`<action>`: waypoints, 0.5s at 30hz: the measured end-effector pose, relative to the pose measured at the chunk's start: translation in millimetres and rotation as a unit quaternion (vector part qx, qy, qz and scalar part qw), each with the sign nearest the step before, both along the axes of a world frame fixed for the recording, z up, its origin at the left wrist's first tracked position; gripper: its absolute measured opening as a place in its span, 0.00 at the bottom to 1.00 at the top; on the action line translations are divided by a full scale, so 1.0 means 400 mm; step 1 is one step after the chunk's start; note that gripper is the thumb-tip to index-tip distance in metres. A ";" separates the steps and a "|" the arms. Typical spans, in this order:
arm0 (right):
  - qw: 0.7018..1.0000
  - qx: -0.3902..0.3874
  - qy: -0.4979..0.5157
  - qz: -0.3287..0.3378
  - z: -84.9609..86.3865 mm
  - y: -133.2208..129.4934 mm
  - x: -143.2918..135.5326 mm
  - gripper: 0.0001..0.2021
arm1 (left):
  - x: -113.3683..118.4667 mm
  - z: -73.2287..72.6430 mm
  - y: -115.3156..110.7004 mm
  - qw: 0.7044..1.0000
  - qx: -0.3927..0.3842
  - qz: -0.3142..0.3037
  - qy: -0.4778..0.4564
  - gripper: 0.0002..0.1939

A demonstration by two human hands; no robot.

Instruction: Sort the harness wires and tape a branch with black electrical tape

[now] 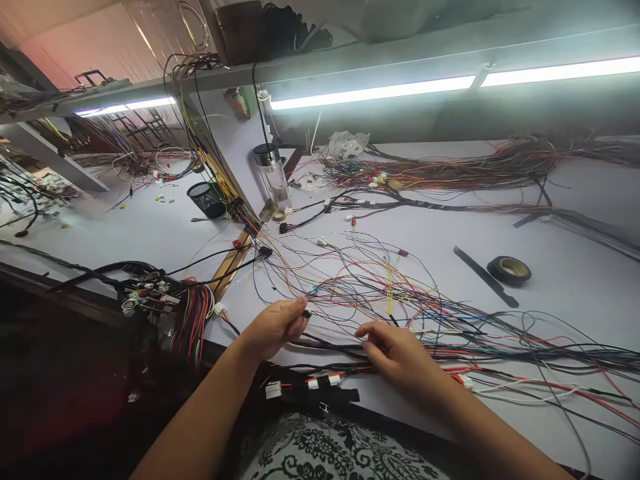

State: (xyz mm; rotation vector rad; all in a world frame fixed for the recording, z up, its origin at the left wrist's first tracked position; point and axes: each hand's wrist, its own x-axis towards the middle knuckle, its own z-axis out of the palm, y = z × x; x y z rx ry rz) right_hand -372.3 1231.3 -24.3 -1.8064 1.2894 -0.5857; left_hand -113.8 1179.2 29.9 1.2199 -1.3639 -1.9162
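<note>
My left hand (277, 329) is closed, with a small black connector (307, 314) pinched between thumb and fingers. Thin dark wires (333, 323) run from beside it toward my right hand (395, 352). The right fingers are curled in, and a thin wire meets their tips; the exact grip is hard to see. Around both hands spreads a loose tangle of coloured wires (360, 277), with a teal connector (313, 289) just above the left thumb. Thick black cables (330, 345) pass below the hands.
At the right lie a black tape roll (509, 270) and a dark flat strip (485, 277). A glass bottle (273, 177) and a mesh cup (207, 200) stand behind. Bundled wires (450, 173) line the back. White connectors (273, 390) lie at the front edge.
</note>
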 end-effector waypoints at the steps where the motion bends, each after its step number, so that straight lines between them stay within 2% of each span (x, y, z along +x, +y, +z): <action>1: 1.000 -0.023 0.003 0.018 0.002 0.004 -0.001 0.09 | 0.021 0.020 0.009 0.999 -0.022 -0.032 -0.018 0.29; 4: 0.991 -0.102 0.033 0.074 0.016 0.016 0.001 0.10 | 0.085 0.093 0.045 0.969 -0.101 -0.139 -0.176 0.23; 6: 0.981 -0.133 0.078 0.116 0.031 0.024 0.004 0.12 | 0.126 0.135 0.076 0.936 -0.139 -0.153 -0.283 0.20; 8: 0.969 -0.145 0.131 0.153 0.047 0.032 0.006 0.13 | 0.163 0.161 0.109 0.918 -0.152 -0.130 -0.343 0.18; 11: 0.958 -0.142 0.173 0.180 0.063 0.043 0.005 0.17 | 0.206 0.171 0.163 0.913 -0.130 -0.095 -0.376 0.17; 15: 0.958 -0.133 0.179 0.180 0.059 0.063 -0.005 0.20 | 0.244 0.149 0.245 0.905 -0.037 -0.044 -0.421 0.24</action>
